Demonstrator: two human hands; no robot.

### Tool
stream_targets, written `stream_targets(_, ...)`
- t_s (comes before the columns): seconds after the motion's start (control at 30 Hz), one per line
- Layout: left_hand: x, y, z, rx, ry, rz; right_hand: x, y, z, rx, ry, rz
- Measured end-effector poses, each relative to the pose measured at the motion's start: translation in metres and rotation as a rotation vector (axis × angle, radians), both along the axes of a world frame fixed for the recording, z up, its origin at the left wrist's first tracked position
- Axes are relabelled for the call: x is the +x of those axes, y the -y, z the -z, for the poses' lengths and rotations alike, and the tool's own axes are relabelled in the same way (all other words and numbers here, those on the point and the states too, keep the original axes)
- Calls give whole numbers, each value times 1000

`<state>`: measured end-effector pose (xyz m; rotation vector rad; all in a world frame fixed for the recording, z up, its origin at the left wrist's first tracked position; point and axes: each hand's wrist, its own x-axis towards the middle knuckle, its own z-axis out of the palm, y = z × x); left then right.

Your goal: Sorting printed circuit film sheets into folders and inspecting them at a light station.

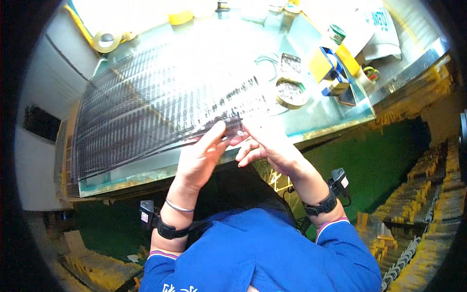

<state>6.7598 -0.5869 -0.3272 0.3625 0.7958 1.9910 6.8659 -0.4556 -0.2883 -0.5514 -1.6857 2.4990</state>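
Many long, thin dark strips (131, 117) lie side by side across the glass-topped table, their ends at the right washed out by glare. At the near edge, my left hand (198, 158) is closed on the end of a dark strip (232, 127), thumb on top and fingers beneath. My right hand (270, 148) meets the same end from the right. Its index finger reaches to the tip, and its other fingers curl loosely below. Something small and pale shows between the fingertips, too small to name.
A round tin (292, 105) and a rectangular tin (290, 55) hold small bits. Right of them stand a blue-and-yellow box (323, 65) and scissors (371, 73) in a cup. A tape roll (106, 42) sits far left. Yellow strips (413, 194) are stacked at the lower right.
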Motion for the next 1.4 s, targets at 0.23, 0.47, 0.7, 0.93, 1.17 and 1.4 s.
stream_targets(0.23, -8, -5, -8, -15, -77, 26, -18, 5, 12, 121, 0, 3)
stream_targets(0.47, 0, 11, -11, -8, 80, -30, -4, 13, 3, 229, -60, -155)
stream_targets(0.7, 26, 109, -40, 86, 111, 260, -7, -40, -40, -262, -276, -34)
stream_targets(0.93, 53, 140, -15, -311, 253, 491, -88, -128, -22, -237, -141, 86)
stream_targets(1.17, 70, 121, -36, -551, 430, 491, -103, -62, -64, 653, -596, 418)
stream_targets(1.4, 14, 146, -34, -491, -383, -245, -24, -82, -61, 91, -819, 768)
